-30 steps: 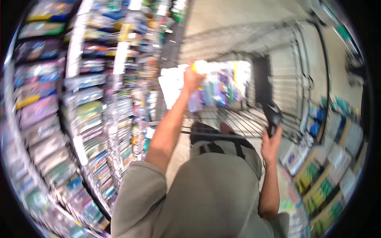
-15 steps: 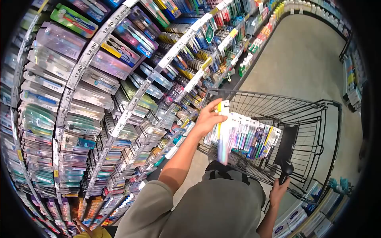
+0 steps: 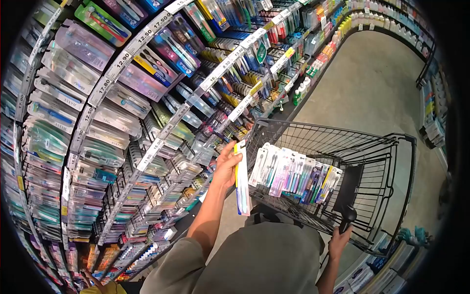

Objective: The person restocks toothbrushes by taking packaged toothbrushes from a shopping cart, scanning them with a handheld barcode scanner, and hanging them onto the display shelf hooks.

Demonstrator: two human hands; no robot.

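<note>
My left hand (image 3: 226, 165) pinches the upper end of a packaged toothbrush (image 3: 243, 186), a slim blister pack with a yellow edge, held upright just outside the cart's left side. My right hand (image 3: 339, 241) is wrapped round a black handle (image 3: 348, 216) with a rounded end, at the near side of the wire shopping cart (image 3: 399, 196). Inside the cart, a row of packaged toothbrushes (image 3: 293, 175) lies side by side, in white, pink, purple and dark packs. A black panel (image 3: 349, 187) stands beside the row.
Shelves (image 3: 98, 98) on the left hold hanging toothbrush packs behind price strips (image 3: 147, 161). Bottles (image 3: 301, 90) line the lower shelf further along. Grey floor (image 3: 352, 73) runs past the cart. Another person's hand (image 3: 91, 280) and yellow sleeve (image 3: 113, 289) show at bottom left.
My left hand has moved left and down with the toothbrush pack, from above the packs in the cart to outside its edge. My right hand keeps its grip on the handle.
</note>
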